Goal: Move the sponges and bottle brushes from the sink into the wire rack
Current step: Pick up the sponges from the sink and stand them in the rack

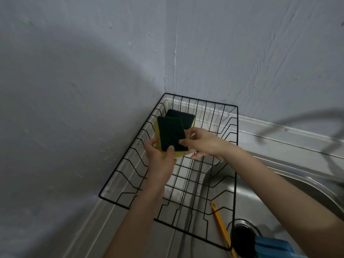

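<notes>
A yellow sponge with a dark green scouring face (170,134) is held above the black wire rack (119,163). My left hand (161,157) grips its lower edge, and my right hand (202,143) pinches its right side. A second green-and-yellow sponge (183,116) lies in the rack's far corner, partly hidden behind the held one. Down in the sink (279,185) lies a bottle brush with a yellow handle (220,226); its lower end runs out of view. A blue object (272,247) sits beside the drain, and I cannot tell what it is.
The rack straddles the sink's left side and the steel counter, tight in the corner of two grey walls. The drain (243,237) is at the bottom right. A blurred dark faucet shape (316,123) crosses the right edge.
</notes>
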`<state>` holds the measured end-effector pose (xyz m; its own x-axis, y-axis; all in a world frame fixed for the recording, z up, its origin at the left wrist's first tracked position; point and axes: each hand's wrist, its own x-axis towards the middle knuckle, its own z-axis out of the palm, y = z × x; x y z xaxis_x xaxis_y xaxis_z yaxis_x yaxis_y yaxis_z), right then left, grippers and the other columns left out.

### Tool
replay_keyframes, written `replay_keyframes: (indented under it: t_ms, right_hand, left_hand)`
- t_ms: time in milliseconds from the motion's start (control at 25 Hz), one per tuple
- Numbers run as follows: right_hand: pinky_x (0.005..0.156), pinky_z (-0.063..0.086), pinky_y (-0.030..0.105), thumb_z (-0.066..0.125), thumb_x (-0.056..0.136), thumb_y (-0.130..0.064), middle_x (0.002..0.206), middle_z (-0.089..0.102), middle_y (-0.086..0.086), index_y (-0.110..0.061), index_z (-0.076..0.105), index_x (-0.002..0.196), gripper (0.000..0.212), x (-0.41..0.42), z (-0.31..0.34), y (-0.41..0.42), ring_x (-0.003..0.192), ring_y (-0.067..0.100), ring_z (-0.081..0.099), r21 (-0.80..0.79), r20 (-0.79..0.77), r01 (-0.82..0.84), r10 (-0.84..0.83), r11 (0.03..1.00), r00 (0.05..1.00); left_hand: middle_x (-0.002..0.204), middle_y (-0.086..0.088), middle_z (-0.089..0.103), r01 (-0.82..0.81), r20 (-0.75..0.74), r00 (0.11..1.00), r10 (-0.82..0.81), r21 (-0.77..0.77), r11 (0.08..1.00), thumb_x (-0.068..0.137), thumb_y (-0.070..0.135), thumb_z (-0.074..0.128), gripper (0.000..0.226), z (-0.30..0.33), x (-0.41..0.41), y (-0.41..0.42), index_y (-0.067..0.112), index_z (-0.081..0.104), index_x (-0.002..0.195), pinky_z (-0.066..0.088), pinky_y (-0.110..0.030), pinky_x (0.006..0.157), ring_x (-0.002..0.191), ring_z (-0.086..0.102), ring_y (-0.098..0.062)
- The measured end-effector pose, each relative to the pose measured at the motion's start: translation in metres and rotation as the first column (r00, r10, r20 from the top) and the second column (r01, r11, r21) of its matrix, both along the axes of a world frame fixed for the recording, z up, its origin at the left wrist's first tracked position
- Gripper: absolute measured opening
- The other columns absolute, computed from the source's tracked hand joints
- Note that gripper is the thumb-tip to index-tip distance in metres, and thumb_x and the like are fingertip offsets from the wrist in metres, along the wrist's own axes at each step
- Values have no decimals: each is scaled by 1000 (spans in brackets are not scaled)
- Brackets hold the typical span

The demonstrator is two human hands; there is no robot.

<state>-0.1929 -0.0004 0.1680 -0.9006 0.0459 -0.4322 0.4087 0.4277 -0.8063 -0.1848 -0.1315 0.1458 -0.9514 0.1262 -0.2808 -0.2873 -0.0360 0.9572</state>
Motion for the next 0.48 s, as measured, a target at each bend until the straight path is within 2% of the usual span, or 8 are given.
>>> replay_keyframes:
  t_ms: [120, 200, 240, 360, 480]
  right_hand:
    - [68, 53, 26, 55, 88, -18, 103, 54, 7, -11, 47, 126, 39, -8, -5, 2, 72, 15, 56, 202, -118, 40, -16, 979, 993]
    - [81, 49, 31, 55, 87, -16, 113, 58, 11, -14, 50, 126, 39, -12, -12, 4, 85, 20, 56, 311, -185, 54, 4, 949, 983]
    - [83, 46, 28, 55, 87, -15, 119, 58, 12, -14, 51, 125, 39, -13, -15, 5, 93, 22, 57, 338, -209, 72, 1, 938, 978]
    - [82, 39, 20, 54, 87, -11, 123, 59, 10, -14, 54, 124, 37, -17, -23, 8, 111, 23, 56, 350, -229, 118, -37, 929, 973]
    - [83, 39, 16, 53, 87, -8, 125, 61, 9, -14, 56, 123, 36, -23, -29, 9, 114, 22, 57, 351, -245, 131, -44, 927, 968]
  left_hand:
    - [117, -3, 45, 95, 169, 982, -89, -27, 995, 93, 18, 42, 41, 3, 1, 3, 11, 28, 130, 48, -33, 82, 101, 49, -16]
    - [111, 0, 44, 144, 237, 962, -136, -18, 989, 93, 22, 42, 38, 3, -1, 4, 11, 35, 130, 44, -33, 88, 104, 43, -14]
    - [110, 0, 45, 162, 254, 955, -153, -12, 987, 93, 23, 41, 38, 3, -3, 5, 12, 38, 129, 42, -33, 90, 105, 42, -13]
    - [128, -6, 44, 172, 333, 923, -190, 84, 982, 92, 24, 43, 41, 0, -9, 7, 10, 37, 131, 40, -34, 92, 115, 40, -16]
    - [138, -9, 41, 111, 392, 904, -170, 169, 979, 92, 23, 44, 41, -1, -15, 11, 11, 39, 131, 43, -38, 89, 118, 40, -17]
